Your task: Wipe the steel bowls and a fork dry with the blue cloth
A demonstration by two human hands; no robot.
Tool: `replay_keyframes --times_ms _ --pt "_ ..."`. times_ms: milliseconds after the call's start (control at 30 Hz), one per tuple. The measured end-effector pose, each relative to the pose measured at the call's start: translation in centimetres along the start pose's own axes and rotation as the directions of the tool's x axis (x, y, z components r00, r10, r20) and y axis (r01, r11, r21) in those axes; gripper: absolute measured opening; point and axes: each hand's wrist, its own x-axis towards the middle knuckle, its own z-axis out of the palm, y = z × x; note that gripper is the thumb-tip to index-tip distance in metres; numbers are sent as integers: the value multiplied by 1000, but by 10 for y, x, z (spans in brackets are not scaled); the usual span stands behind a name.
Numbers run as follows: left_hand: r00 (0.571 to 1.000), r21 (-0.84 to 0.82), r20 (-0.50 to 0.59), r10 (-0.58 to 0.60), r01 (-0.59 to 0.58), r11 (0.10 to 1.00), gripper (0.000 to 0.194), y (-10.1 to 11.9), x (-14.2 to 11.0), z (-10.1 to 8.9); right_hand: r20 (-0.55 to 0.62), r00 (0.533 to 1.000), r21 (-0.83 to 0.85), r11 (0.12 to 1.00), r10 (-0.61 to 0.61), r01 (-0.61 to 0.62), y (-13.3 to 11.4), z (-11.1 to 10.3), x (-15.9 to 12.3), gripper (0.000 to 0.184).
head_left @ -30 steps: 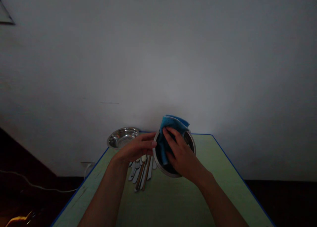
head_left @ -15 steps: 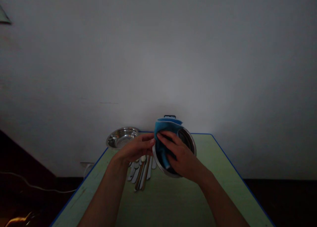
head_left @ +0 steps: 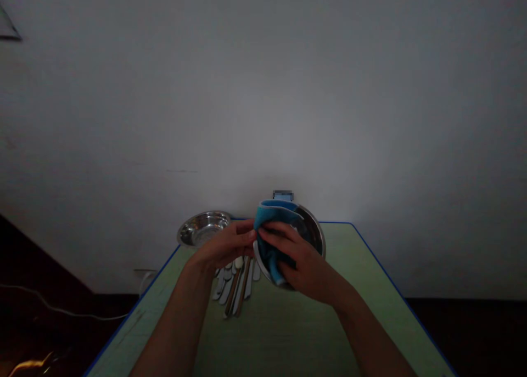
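Item one: a steel bowl [head_left: 310, 235] is being held tilted in both hands, above the far part of the worktop [head_left: 280, 333], with its inside facing the wearer. Item two: a folded blue cloth [head_left: 272, 245] is lying pressed against the inside of that bowl and draping over its near rim. The left hand [head_left: 228, 244] is grasping the bowl at its left side, with its fingers curled and their tips meeting the cloth. The right hand [head_left: 298, 259] is clamping the cloth against the bowl, its fingers spread across the fabric. Item three: a shallower steel dish [head_left: 203, 229] is sitting at the far left corner of the green, blue-edged worktop, just beyond the left hand. Item four: a fanned bunch of cutlery [head_left: 234, 289] with pale and brown handles is lying below the hands, just left of the bowl. Item five: a small blurred bluish object [head_left: 282, 196] is showing beyond the bowl, too unclear to identify.
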Motion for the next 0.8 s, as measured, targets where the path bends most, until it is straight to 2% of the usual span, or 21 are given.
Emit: replay_keyframes --times_ms 400,667,800 --pt "1000 -28 -7 18 -18 999 53 0 1 -1 43 999 142 990 12 -18 -2 -4 -4 64" --pt "999 -32 -12 51 -51 998 50 1 0 2 101 995 104 994 8 -18 -1 -7 -5 67" --pt "997 -27 22 73 -73 997 50 1 0 1 107 994 59 998 -12 6 -1 -7 -5 69"
